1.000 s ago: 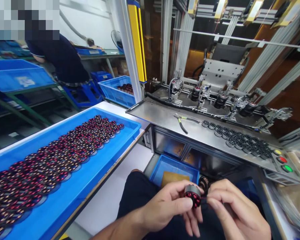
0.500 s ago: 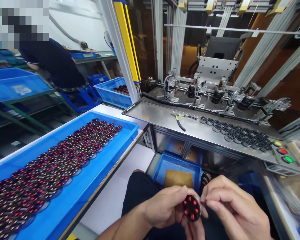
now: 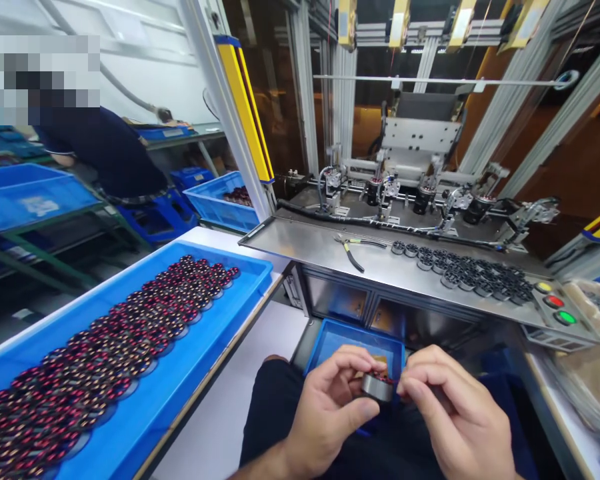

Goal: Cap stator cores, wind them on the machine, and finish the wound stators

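Pinching the metal ring (image 3: 377, 388) by one side, the left hand (image 3: 327, 403) presumably gives room to the right hand (image 3: 463, 410), whose fingertips press together, on what I can't tell.

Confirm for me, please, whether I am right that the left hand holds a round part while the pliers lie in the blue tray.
Not quite: the pliers lie on the metal ledge, not in the blue tray, as the head view shows. The left hand does hold a round part.
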### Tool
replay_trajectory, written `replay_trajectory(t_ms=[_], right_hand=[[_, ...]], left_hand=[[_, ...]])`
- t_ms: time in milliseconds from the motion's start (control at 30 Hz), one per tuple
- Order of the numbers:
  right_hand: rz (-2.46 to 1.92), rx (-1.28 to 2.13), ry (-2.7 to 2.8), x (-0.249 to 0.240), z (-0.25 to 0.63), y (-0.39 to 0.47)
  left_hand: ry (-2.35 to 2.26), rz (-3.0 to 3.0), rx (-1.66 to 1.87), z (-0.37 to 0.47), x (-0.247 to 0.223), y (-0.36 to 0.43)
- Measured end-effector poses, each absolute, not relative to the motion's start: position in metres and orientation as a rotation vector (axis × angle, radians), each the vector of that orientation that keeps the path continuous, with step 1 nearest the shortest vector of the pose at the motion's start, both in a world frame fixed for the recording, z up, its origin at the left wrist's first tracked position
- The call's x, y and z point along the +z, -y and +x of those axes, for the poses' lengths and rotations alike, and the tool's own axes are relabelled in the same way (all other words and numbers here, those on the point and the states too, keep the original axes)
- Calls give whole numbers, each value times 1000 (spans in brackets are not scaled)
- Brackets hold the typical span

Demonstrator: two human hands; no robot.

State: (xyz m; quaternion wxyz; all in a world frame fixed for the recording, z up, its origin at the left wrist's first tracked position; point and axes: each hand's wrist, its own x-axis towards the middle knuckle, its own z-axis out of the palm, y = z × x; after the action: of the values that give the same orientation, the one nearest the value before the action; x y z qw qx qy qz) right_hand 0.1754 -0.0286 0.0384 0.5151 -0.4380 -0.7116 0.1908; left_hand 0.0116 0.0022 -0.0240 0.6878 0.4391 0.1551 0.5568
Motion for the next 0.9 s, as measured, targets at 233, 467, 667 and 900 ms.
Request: replay_trajectory(t_ms=[233,467,667,900], right_hand=[[-1092,492,1651,32,171,31],[-1039,548,1533,19,165,39],[-1029,1119,1194,-15,147,45],[-805,1458,815,-29,138,41]], left_hand=[[-382,903,1091,5,-17,-7],[-406,897,1134,1,-19,-8],[-385,921,1181,0,-19,-13],[-392,932,1180,0,-17,-15]])
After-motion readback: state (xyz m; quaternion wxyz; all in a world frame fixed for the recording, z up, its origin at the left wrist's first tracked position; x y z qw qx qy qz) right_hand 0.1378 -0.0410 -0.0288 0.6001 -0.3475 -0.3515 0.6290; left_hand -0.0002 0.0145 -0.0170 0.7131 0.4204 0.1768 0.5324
